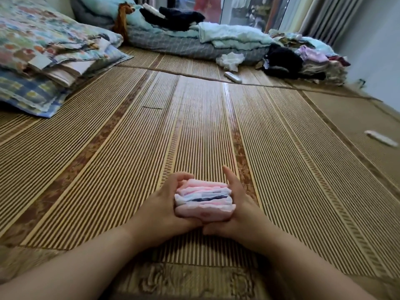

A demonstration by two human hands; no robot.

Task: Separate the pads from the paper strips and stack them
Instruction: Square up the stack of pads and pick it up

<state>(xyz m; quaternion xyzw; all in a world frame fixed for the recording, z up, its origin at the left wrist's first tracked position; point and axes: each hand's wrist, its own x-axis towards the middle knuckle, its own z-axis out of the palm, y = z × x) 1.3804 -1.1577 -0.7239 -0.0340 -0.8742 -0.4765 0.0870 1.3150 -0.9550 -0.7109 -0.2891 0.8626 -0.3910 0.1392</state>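
Lying far left on the bamboo mat are folded flowery quilts. Nearer, the left hand cups one side of a stack of pads, pink and white with one dark layer. Its grip is curled snug against the stack. The right hand presses the other side, thumb pointing up, its grip closed on the stack too. The stack sits between both palms, low over the mat. Far right, a lone white strip lies on the mat, well apart. Piled clothes sit at the back.
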